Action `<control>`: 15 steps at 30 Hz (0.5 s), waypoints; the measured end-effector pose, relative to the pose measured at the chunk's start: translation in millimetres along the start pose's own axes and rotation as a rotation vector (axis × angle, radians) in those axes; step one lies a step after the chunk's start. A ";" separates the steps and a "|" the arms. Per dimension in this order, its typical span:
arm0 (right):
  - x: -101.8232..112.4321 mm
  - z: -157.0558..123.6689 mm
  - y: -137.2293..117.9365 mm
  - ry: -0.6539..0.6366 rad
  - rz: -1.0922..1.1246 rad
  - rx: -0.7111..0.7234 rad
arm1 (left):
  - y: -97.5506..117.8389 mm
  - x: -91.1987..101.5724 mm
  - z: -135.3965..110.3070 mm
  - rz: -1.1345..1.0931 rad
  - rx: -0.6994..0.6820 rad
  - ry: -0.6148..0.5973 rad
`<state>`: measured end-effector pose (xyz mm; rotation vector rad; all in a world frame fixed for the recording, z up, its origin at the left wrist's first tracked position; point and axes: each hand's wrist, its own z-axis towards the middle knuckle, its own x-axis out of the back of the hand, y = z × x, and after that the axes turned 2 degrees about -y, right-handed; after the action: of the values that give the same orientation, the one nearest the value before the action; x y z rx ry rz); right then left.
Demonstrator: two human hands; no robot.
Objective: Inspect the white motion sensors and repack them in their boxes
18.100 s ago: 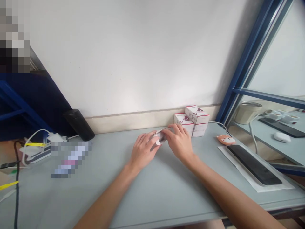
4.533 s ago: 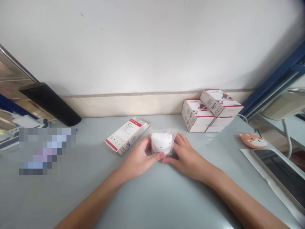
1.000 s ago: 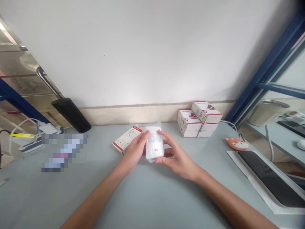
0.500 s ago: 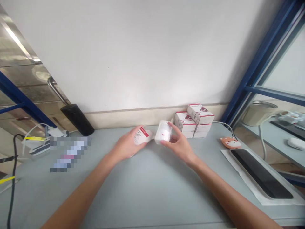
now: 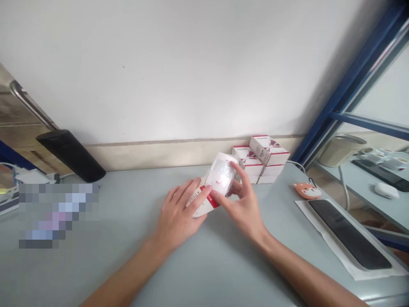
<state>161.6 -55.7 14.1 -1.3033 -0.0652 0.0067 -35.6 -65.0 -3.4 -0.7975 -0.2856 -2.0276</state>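
A rounded white device (image 5: pixel 220 172) wrapped in clear plastic is tilted above the grey table. My right hand (image 5: pixel 249 204) grips its right side, with thumb in front and fingers curled round behind. My left hand (image 5: pixel 179 213) is closed on a printed leaflet (image 5: pixel 204 208), white with a red band, its fingers lying over the print. The leaflet's upper edge overlaps the lower front of the device, and my left fingertips reach to the plastic. Part of the leaflet is hidden under my left hand.
Several red-and-white boxes (image 5: pixel 270 155) are stacked by the wall, just beyond my right hand. An orange animal-face case (image 5: pixel 307 190) and a black-topped slab (image 5: pixel 349 234) on white paper lie right. A black cylinder (image 5: pixel 72 155) with a metal handle leans at left, near a blurred patch.
My left hand has moved right, bringing the leaflet against the wrapped device, where before they were apart. My right hand still holds the device, now tilted more. The view has shifted slightly right.
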 end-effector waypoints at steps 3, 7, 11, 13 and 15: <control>-4.2 -6.7 7.7 -0.040 -0.006 0.060 | 6.7 3.7 -3.6 -0.069 0.110 0.063; 2.0 -9.7 19.8 -0.122 -0.118 0.192 | 11.6 2.8 -6.3 -0.143 0.197 0.088; 7.7 -12.5 15.8 -0.229 -0.218 0.218 | 12.2 0.2 -8.3 -0.216 0.273 0.154; 6.5 -14.3 7.8 -0.194 -0.174 0.179 | 13.2 1.0 -8.9 -0.264 0.280 0.160; 4.2 -15.5 0.1 -0.141 -0.086 0.129 | 15.0 3.2 -9.0 -0.298 0.272 0.133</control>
<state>166.6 -70.5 10.1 -1.1690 -0.2376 0.0294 -28.3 -79.8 -9.8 -0.4687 -0.6193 -2.2441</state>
